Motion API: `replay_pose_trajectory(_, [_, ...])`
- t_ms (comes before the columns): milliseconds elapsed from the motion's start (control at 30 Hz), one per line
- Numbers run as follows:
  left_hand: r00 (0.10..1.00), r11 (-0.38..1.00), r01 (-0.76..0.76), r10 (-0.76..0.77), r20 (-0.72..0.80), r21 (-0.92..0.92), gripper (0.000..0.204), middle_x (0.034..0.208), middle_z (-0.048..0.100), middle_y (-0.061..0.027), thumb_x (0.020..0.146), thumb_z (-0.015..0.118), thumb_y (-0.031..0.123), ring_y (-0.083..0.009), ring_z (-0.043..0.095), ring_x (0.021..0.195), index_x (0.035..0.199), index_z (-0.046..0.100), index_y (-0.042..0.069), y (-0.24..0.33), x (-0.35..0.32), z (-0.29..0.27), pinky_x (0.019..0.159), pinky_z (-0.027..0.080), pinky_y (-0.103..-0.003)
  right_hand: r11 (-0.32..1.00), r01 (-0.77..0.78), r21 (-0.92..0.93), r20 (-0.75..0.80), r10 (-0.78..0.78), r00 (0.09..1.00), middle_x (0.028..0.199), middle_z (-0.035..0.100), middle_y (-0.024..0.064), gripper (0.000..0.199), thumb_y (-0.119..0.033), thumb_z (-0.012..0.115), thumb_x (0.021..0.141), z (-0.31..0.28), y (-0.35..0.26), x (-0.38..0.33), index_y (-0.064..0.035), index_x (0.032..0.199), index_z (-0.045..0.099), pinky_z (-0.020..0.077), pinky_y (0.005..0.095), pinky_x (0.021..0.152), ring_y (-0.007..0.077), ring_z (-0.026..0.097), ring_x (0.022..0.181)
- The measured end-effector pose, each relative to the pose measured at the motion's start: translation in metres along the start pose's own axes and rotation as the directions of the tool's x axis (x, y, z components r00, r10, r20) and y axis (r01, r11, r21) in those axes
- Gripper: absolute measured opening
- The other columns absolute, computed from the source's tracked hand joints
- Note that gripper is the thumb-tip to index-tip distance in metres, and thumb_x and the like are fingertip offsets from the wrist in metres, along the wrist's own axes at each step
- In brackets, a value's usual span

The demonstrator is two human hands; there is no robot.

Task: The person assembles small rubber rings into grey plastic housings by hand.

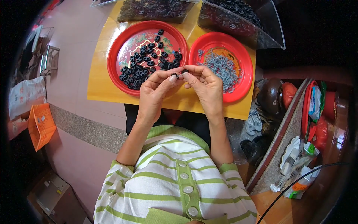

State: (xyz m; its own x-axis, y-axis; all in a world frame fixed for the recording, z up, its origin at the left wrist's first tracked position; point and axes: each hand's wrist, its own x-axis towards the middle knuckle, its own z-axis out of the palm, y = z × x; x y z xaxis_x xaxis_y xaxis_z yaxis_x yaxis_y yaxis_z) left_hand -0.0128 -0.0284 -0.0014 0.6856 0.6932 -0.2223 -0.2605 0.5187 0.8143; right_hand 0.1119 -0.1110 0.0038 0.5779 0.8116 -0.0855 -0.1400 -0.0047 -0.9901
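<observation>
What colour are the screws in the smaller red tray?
The screws are silvery grey, best seen in the head view.

Head view, one fisheye, upright: we look steeply down from the wearer's head, past the striped shirt [156, 186], onto the yellow worktop [99, 83]. We sit at close range, with the left hand [155, 86] and right hand [206, 89] a little above mid-frame, and take in floor [82, 59] out toward the dark, curved rim.
</observation>
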Motion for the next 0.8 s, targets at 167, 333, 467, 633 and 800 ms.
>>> replay_pose_trajectory(167, [1.000,0.999,-0.007,0.007,0.002,-0.052,0.020,0.104,0.065,-0.0098,0.091,0.056,0.010,-0.0144,0.063,0.096,0.107,0.060,-0.002,0.004,0.000,0.002,0.087,0.050,-0.027,0.985,0.004,0.171,0.006,-0.005,1.000,0.097,0.064,0.0054,0.027,-0.002,0.063,0.085,-0.002,0.005,0.001,0.0019,0.111,0.057,0.0515,0.0209,0.067,0.0078,0.060,0.082])
replay_pose_trajectory(333, [1.000,0.997,0.013,-0.013,0.006,-0.071,0.017,0.102,0.065,-0.0109,0.091,0.056,0.010,-0.0145,0.063,0.094,0.103,0.060,-0.002,0.002,0.001,-0.001,0.086,0.050,-0.027,0.984,-0.017,0.175,0.005,0.016,1.000,0.096,0.063,0.0045,0.029,-0.001,0.064,0.084,-0.005,0.009,0.001,0.0011,0.112,0.057,0.0505,0.0203,0.066,0.0072,0.059,0.081])
replay_pose_trajectory(467, [0.999,0.999,0.027,-0.026,-0.027,0.039,0.015,0.092,0.066,-0.0084,0.089,0.060,0.010,-0.0113,0.063,0.082,0.099,0.061,-0.001,0.003,0.001,-0.006,0.076,0.049,-0.023,0.984,-0.053,0.168,0.045,0.046,0.998,0.096,0.064,0.0044,0.029,-0.001,0.064,0.084,-0.006,0.004,0.000,0.0003,0.112,0.059,0.0483,0.0200,0.067,0.0081,0.060,0.081])
replay_pose_trajectory(633, [0.999,0.998,0.038,-0.036,-0.026,0.048,0.013,0.084,0.065,-0.0049,0.088,0.061,0.010,-0.0085,0.059,0.072,0.096,0.061,0.000,0.002,0.003,-0.008,0.068,0.046,-0.021,0.976,-0.076,0.204,0.075,0.062,0.995,0.095,0.066,0.0037,0.028,-0.005,0.064,0.085,-0.006,0.003,-0.002,-0.0001,0.112,0.061,0.0485,0.0188,0.065,0.0056,0.059,0.077])
replay_pose_trajectory(800, [0.998,0.997,0.043,-0.040,-0.040,0.068,0.012,0.082,0.065,-0.0040,0.088,0.061,0.009,-0.0073,0.058,0.070,0.096,0.062,0.001,0.000,0.003,-0.010,0.066,0.045,-0.020,0.967,-0.099,0.236,0.087,0.081,0.993,0.099,0.065,0.0029,0.029,-0.004,0.064,0.084,-0.003,0.000,-0.004,-0.0007,0.113,0.062,0.0484,0.0195,0.065,0.0057,0.058,0.080])
